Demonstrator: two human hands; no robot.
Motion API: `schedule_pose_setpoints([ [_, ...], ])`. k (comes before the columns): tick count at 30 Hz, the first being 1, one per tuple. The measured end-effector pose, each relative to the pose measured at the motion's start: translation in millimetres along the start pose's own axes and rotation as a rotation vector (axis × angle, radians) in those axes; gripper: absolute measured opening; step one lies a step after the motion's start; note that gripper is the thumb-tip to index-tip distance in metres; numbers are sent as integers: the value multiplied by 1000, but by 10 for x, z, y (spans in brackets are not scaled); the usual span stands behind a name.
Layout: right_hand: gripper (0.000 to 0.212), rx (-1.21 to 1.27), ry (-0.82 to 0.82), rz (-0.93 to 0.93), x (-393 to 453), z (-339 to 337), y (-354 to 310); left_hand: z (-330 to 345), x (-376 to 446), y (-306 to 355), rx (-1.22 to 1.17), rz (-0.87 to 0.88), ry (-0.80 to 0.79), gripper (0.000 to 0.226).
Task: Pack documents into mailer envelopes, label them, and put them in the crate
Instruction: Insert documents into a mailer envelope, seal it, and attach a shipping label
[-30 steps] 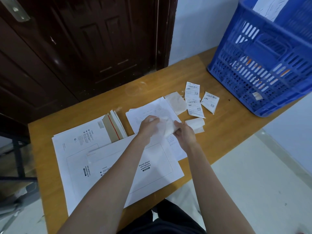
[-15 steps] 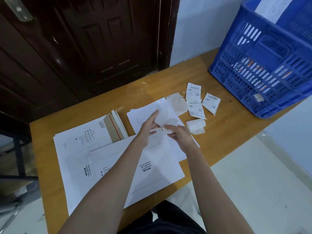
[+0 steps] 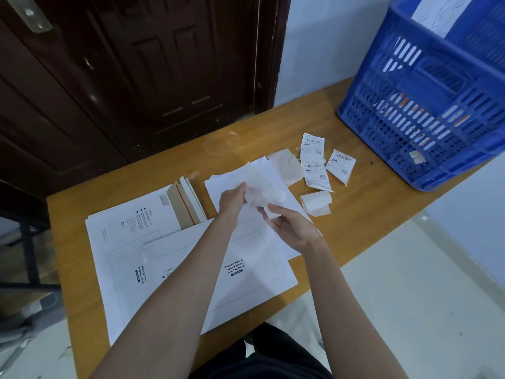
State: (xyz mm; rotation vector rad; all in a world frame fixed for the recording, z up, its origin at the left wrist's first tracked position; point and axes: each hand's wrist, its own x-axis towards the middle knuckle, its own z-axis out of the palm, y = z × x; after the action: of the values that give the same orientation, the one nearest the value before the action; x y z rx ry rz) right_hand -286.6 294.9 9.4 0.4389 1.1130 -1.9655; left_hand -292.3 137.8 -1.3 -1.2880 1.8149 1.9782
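A white mailer envelope (image 3: 246,272) printed "Please attach sto express waybill here" lies on top of a stack of envelopes (image 3: 125,242) near the table's front edge. Above it, my left hand (image 3: 232,199) pinches a translucent backing sheet (image 3: 262,184). My right hand (image 3: 289,228) grips a small white label (image 3: 273,214) at that sheet's lower end. Both hands hover over a stack of white documents (image 3: 226,187). Three printed waybill labels (image 3: 314,162) lie on the table to the right. The blue crate (image 3: 437,119) stands at the far right with paper inside.
Used backing paper (image 3: 287,166) and a curled white strip (image 3: 315,202) lie beside the labels. Brown-flapped envelopes (image 3: 183,206) sit at the stack's far end. The wooden table (image 3: 191,154) stands against a dark door (image 3: 136,64). Pale floor lies to the right.
My hands have drawn apart: the left lifted the backing sheet up and away, while the right moved down and toward me with the label.
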Motion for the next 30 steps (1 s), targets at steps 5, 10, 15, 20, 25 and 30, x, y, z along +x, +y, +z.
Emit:
schedule_pose_setpoints([
  [5, 57, -92, 91, -90, -29, -35, -28, -27, 14, -63, -44, 25, -22, 23],
  [10, 32, -168, 71, -265, -27, 41, -14, -16, -26, -129, -237, -14, -16, 15],
  [15, 7, -97, 180, -231, -4, 114, -46, -45, -47, -130, -264, -3, 45, 14],
  [20, 31, -276, 413, -162, 110, 106, -48, -127, -124, -159, -301, 33, -129, 17],
  [25, 16, -594, 517, -257, 133, 114, -32, -69, -133, -150, 152, 52, 60, 67],
  [30, 8, -851, 558, -358, 133, 129, 6, -7, -155, -125, 777, 617, 74, 30],
])
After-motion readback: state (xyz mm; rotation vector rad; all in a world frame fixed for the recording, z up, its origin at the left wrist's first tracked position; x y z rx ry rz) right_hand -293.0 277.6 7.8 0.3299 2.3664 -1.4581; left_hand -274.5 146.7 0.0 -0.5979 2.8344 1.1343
